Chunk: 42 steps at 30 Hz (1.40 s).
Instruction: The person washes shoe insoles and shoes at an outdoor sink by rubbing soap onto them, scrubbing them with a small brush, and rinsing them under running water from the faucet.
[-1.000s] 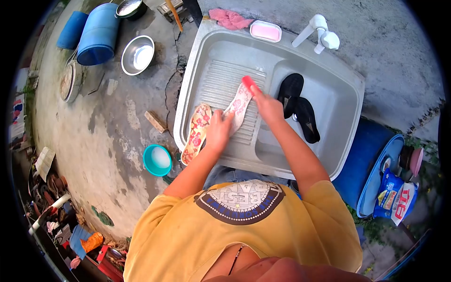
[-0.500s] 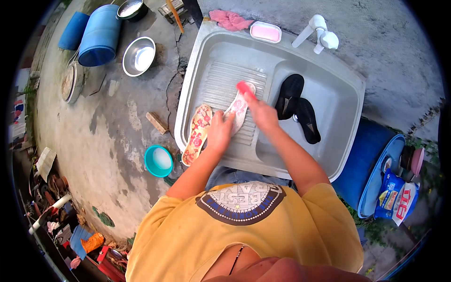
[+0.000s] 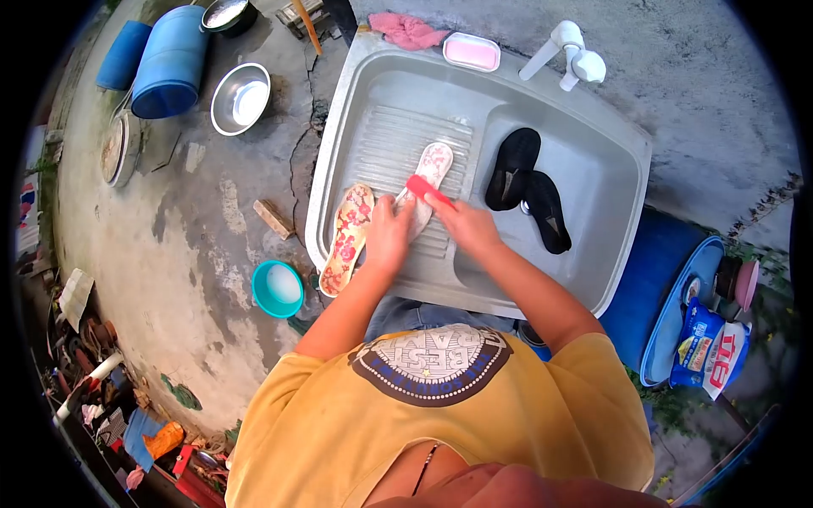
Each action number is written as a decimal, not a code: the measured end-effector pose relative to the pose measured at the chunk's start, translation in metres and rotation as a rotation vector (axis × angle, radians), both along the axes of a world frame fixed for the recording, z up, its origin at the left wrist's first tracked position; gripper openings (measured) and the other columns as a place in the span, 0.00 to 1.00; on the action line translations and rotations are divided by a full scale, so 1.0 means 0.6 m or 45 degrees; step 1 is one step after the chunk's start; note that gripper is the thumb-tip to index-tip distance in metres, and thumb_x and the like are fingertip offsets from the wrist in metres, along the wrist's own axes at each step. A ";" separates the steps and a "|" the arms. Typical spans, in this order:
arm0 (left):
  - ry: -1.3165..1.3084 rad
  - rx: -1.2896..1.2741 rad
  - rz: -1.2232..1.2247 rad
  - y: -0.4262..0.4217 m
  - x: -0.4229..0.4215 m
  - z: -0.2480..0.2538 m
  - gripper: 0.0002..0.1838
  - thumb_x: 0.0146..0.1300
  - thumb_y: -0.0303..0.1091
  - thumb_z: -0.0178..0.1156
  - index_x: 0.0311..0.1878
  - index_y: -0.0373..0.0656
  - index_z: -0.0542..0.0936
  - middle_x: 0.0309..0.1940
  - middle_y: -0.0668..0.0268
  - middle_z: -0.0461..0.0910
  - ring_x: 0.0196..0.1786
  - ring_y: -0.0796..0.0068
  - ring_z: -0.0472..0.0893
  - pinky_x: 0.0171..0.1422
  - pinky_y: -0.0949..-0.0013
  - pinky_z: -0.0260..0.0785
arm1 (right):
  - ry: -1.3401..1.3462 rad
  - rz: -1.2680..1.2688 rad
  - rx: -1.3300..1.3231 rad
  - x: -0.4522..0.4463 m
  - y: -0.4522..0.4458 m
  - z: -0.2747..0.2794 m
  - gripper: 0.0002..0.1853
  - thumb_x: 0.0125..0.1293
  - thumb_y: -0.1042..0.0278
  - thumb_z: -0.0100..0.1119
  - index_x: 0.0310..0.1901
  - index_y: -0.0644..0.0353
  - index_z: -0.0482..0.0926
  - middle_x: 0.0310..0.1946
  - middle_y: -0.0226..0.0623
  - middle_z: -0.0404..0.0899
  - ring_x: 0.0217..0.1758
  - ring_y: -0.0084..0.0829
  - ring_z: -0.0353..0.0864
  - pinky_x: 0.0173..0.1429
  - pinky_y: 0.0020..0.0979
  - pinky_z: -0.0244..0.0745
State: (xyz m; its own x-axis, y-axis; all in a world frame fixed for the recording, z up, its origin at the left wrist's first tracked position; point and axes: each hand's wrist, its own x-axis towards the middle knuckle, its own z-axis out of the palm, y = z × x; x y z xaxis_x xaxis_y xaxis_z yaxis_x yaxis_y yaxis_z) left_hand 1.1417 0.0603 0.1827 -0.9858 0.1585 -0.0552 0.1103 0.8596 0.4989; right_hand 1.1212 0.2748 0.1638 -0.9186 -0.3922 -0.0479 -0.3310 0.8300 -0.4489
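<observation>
A pale, pink-flowered insole (image 3: 436, 161) lies tilted on the sink's ribbed washboard (image 3: 381, 135). My left hand (image 3: 389, 234) is closed on its near side edge. In my right hand (image 3: 468, 226) is a red-handled brush (image 3: 430, 193), pressed across the middle of the insole; its bristles are hidden. To the left, a yellowish insole with red flowers (image 3: 347, 240) leans along the sink's left wall, close to my left hand. Two black shoes (image 3: 514, 169) rest in the deeper basin on the right, partly around the drain.
On the grey sink's (image 3: 631, 195) back rim are a pink cloth (image 3: 406, 31), a soap dish (image 3: 472, 52) and a white tap (image 3: 566, 51). A teal basin (image 3: 278, 289) and metal bowl (image 3: 241, 99) stand on the floor left. A blue barrel (image 3: 648, 292) with a detergent bag (image 3: 710, 349) stands right.
My right hand has drawn the red brush from the insole's far end down toward its middle. My left hand keeps its hold. The whole view has shifted slightly.
</observation>
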 end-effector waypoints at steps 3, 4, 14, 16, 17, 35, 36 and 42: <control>0.011 -0.008 0.006 0.000 0.000 -0.001 0.24 0.65 0.28 0.65 0.65 0.53 0.82 0.61 0.49 0.73 0.60 0.46 0.78 0.61 0.53 0.77 | 0.005 -0.185 0.099 -0.082 0.035 -0.030 0.23 0.78 0.53 0.56 0.72 0.26 0.73 0.32 0.45 0.83 0.32 0.51 0.86 0.33 0.50 0.79; 0.016 -0.011 0.006 -0.001 -0.002 -0.004 0.25 0.64 0.27 0.66 0.65 0.52 0.83 0.61 0.49 0.73 0.60 0.46 0.79 0.60 0.53 0.77 | 0.030 -0.244 0.062 -0.090 0.029 -0.033 0.23 0.78 0.53 0.56 0.72 0.26 0.73 0.33 0.45 0.83 0.32 0.52 0.86 0.33 0.50 0.79; 0.044 -0.002 0.004 -0.001 0.001 0.002 0.24 0.65 0.28 0.64 0.65 0.53 0.82 0.60 0.49 0.73 0.61 0.47 0.78 0.62 0.52 0.76 | 0.052 -0.220 -0.011 -0.066 0.032 -0.049 0.24 0.77 0.53 0.59 0.72 0.25 0.74 0.32 0.43 0.83 0.28 0.48 0.85 0.30 0.47 0.78; 0.052 0.012 0.004 0.001 0.000 0.003 0.25 0.62 0.26 0.66 0.64 0.50 0.83 0.59 0.48 0.73 0.60 0.45 0.78 0.62 0.52 0.76 | 0.038 -0.318 0.002 -0.087 0.023 -0.039 0.24 0.77 0.52 0.58 0.72 0.25 0.73 0.31 0.44 0.83 0.31 0.49 0.86 0.32 0.48 0.79; 0.056 0.000 0.005 -0.001 0.001 -0.002 0.24 0.63 0.27 0.65 0.64 0.51 0.82 0.60 0.48 0.73 0.60 0.46 0.78 0.62 0.52 0.76 | 0.056 -0.329 -0.044 -0.070 0.009 -0.047 0.24 0.77 0.52 0.58 0.72 0.25 0.73 0.31 0.44 0.83 0.31 0.49 0.86 0.33 0.48 0.79; -0.248 0.519 0.336 -0.020 -0.011 -0.027 0.25 0.62 0.22 0.65 0.65 0.40 0.80 0.51 0.51 0.82 0.55 0.49 0.81 0.62 0.55 0.75 | -0.155 -0.283 -0.212 0.006 0.016 0.010 0.25 0.77 0.56 0.58 0.73 0.29 0.73 0.43 0.46 0.88 0.41 0.52 0.88 0.45 0.45 0.82; -0.190 0.462 0.273 -0.021 -0.018 0.000 0.25 0.63 0.23 0.64 0.64 0.40 0.80 0.51 0.52 0.82 0.55 0.51 0.81 0.62 0.56 0.75 | -0.110 -0.378 -0.366 -0.002 0.028 0.006 0.24 0.77 0.57 0.59 0.73 0.30 0.74 0.46 0.47 0.88 0.42 0.52 0.88 0.46 0.44 0.82; 0.180 -0.024 -0.102 -0.011 -0.019 0.044 0.22 0.62 0.27 0.64 0.61 0.40 0.83 0.55 0.56 0.82 0.57 0.54 0.79 0.64 0.58 0.72 | -0.009 -0.407 -0.598 -0.036 0.019 0.068 0.24 0.77 0.58 0.60 0.72 0.31 0.76 0.51 0.46 0.87 0.46 0.43 0.89 0.51 0.35 0.82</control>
